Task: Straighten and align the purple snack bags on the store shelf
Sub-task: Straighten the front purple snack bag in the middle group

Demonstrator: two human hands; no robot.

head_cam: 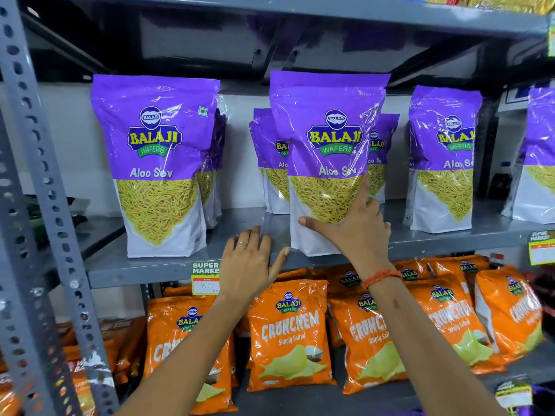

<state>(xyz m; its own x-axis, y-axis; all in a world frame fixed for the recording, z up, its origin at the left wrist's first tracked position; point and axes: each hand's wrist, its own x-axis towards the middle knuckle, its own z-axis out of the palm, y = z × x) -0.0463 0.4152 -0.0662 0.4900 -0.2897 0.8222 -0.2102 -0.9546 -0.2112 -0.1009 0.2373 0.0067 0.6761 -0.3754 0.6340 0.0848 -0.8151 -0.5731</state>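
Purple Balaji Aloo Sev bags stand in rows on a grey metal shelf point(156, 270). The middle front bag point(329, 139) stands upright near the shelf's front edge, with more bags point(270, 163) behind it. My right hand point(357, 226) lies flat on its lower front, fingers spread, thumb across the white base. My left hand point(249, 262) rests open on the shelf edge just left of that bag, thumb touching its bottom corner. The left front bag point(156, 163) stands upright, as does the right bag point(444, 157). A further bag point(540, 154) is cut off at the far right.
A perforated grey upright point(33, 175) frames the left side. A price tag point(205, 277) reading 80 hangs on the shelf edge. Orange Crunchem chip bags point(289, 334) fill the shelf below. The upper shelf point(300, 10) sits close above the purple bags' tops.
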